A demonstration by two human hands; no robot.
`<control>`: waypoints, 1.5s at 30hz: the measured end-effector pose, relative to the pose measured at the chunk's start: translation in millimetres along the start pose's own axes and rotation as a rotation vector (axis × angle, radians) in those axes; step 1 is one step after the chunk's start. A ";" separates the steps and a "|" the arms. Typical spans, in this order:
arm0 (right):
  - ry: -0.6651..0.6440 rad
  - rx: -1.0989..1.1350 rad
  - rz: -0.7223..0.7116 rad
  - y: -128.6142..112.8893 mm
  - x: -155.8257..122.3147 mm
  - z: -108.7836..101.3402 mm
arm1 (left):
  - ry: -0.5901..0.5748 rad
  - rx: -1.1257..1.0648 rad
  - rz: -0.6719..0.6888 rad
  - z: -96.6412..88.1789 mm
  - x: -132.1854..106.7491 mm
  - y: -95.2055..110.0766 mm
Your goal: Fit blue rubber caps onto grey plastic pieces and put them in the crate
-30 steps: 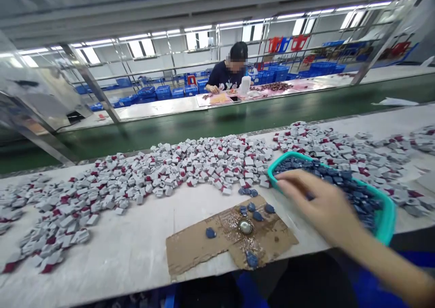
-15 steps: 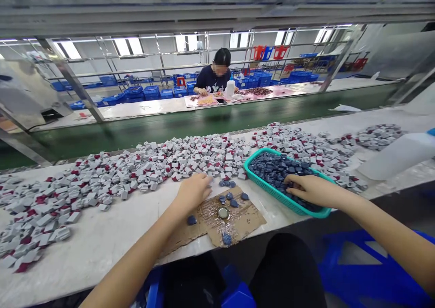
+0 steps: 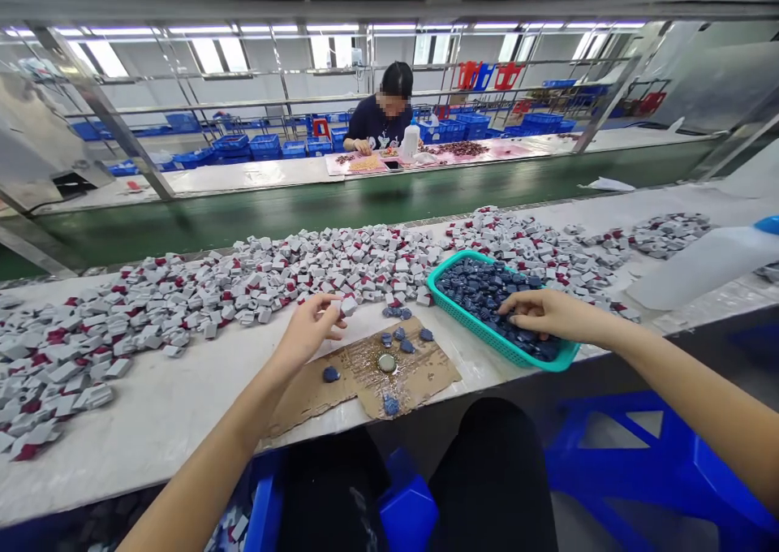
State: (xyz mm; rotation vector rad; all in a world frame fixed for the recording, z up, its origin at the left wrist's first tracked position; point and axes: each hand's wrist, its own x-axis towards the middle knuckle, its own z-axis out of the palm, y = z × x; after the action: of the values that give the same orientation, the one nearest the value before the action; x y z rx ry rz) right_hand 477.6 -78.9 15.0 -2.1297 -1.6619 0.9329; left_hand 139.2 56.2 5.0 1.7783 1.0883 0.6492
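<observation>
My left hand [image 3: 310,329] is above the table's near side, thumb and fingers pinched on a small light-grey plastic piece [image 3: 348,305]. In the green basket [image 3: 475,331], my right hand [image 3: 539,312] reaches among many small dark-blue pieces [image 3: 480,288]. Its fingers are bent together at the pieces; what lies between them is hidden. A flat piece of cardboard [image 3: 426,381] lies between my hands. On it sit a small round cap [image 3: 386,363] in a wet, shiny patch and several loose dark-blue pieces [image 3: 330,374].
A long heap of grey and dark-red pieces [image 3: 200,292] spreads behind my hands. To the right lies a white bottle [image 3: 699,272] with a blue cap. Beyond the green belt [image 3: 273,203], another person [image 3: 380,122] works. A blue stool [image 3: 621,454] stands below the table at right.
My left hand has lifted from beside the heap and turned, with a light-grey piece now showing in its fingers. My right hand stays in the basket. The whole view has shifted slightly.
</observation>
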 end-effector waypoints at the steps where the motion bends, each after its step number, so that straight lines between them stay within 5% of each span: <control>1: -0.003 0.031 0.008 0.9 -2.6 -0.2 | -0.005 -0.084 -0.041 -3.3 -6.1 -0.2; 9: 0.064 0.235 0.026 -7.0 -7.1 -8.4 | -0.007 -0.549 -0.295 -12.2 -52.3 2.7; 15: 0.131 0.421 -0.032 -42.2 -1.3 1.1 | 0.032 -0.597 -0.354 -0.3 -71.4 14.6; 19: -0.056 0.510 -0.023 -73.3 1.3 23.4 | 0.029 -0.623 -0.352 7.5 -76.1 12.5; 22: -0.176 0.363 -0.083 -90.6 2.0 38.9 | 0.011 -0.638 -0.338 11.0 -80.0 9.5; 26: -0.046 -0.086 -0.313 -104.1 6.6 54.5 | 0.010 -0.687 -0.340 15.5 -86.2 8.6; 28: -0.005 -0.142 -0.373 -107.0 11.3 60.6 | 0.005 -0.710 -0.339 17.9 -88.5 8.9; 37: 0.076 -0.058 -0.281 -101.1 15.8 71.2 | 0.015 -0.704 -0.364 19.2 -91.9 2.3; 45: -0.195 0.300 -0.160 -109.0 9.4 68.8 | 0.056 -0.730 -0.367 22.2 -90.8 6.3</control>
State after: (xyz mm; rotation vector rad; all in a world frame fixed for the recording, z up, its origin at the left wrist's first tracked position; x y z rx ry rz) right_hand 352.2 -48.9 23.6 -1.7317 -1.6298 1.2811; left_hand 116.6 -34.7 3.4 0.9155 1.0044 0.7455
